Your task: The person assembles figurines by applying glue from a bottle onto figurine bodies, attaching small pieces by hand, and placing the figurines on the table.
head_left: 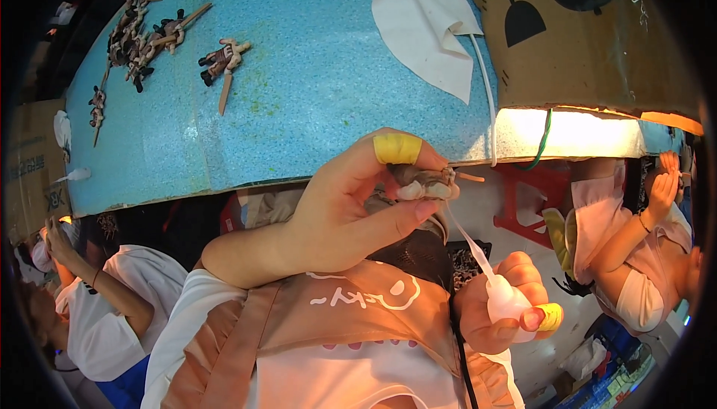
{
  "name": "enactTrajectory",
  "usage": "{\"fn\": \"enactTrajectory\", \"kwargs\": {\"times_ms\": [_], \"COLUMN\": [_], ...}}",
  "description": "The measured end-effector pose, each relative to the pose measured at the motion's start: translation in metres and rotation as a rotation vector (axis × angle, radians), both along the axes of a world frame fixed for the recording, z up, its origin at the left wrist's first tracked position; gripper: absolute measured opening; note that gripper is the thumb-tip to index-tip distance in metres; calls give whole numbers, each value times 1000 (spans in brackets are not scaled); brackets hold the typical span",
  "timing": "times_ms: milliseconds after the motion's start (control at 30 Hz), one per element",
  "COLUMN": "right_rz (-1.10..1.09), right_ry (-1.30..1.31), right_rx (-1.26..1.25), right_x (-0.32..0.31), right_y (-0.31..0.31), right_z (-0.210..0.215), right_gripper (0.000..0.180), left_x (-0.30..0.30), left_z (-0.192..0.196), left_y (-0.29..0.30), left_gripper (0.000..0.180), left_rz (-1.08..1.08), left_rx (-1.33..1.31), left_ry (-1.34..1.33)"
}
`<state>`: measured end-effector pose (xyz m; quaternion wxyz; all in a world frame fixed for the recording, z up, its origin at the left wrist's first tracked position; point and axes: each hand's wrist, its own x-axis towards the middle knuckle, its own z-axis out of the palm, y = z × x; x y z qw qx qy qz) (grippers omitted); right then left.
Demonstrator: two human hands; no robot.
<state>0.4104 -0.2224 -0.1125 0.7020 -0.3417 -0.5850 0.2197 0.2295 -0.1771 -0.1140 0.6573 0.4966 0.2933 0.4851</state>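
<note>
Up top, a big blue speckled table (314,88) filled most of the view. A brown cardboard box (597,43) with black pictures on it sat on the table's right side, and a bright lamp strip (567,132) glowed under it. A white cloth (426,32) lay on the blue top just beside the box, with a thin white cord (484,73) running down past it. Far off on the table's left lay a heap of small brown toy figures on sticks (138,39), and one more figure on a stick (222,62) lay alone near them.

Lower down, the left hand (351,207) had yellow tape on one finger and pinched a small toy figure (422,183) between thumb and fingers, just in front of the table's edge. The right hand (504,308), also with yellow tape on one finger, was curled tight around a small white squeeze bottle (508,301). The bottle's long thin tip (463,237) pointed up and touched the figure.

Other people sat at both sides, one with a white sleeve (97,319) and one with a pink sleeve (597,200)
</note>
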Motion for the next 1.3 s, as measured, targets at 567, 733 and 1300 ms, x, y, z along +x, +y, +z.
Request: {"fn": "enactTrajectory", "kwargs": {"times_ms": [567, 733, 1300], "right_rz": [8, 45, 22], "right_ry": [-5, -19, -72], "right_rx": [-19, 15, -98], "right_x": [1, 2, 4], "right_y": [-1, -3, -6], "right_z": [1, 0, 4], "right_gripper": [21, 21, 22], "left_x": [2, 3, 5], "left_z": [1, 3, 3], "left_y": [-3, -3, -4], "left_gripper": [33, 33, 33], "left_rz": [28, 18, 57], "left_rx": [-98, -127, -152], "left_ry": [-103, -108, -159]}}
